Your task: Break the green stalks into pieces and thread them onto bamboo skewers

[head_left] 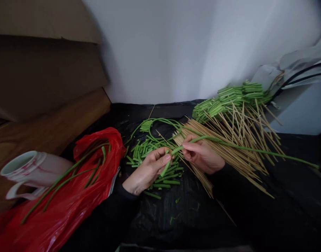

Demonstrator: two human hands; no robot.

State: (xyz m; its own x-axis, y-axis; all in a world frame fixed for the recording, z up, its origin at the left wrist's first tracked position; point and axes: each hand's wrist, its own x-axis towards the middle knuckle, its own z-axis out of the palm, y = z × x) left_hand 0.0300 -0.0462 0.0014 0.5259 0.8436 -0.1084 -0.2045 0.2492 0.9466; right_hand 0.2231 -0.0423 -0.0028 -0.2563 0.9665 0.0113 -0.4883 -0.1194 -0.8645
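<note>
My left hand is closed on the end of a long garlic scape, with a short length sticking out below the fingers. A little to the right, my right hand pinches the same garlic scape, whose thin tail stretches far to the right. Beneath and around both hands lies a loose pile of cut garlic scape pieces. Behind them, a curled uncut scape loops near a small row of pieces lined up side by side. Many bamboo skewers lie just right of my right hand.
Skewered bundles of green pieces are stacked at the back right against the white wall. At left, a red plastic bag holds several scapes beside a mug. Black plastic sheeting covers the work surface. Cardboard stands back left.
</note>
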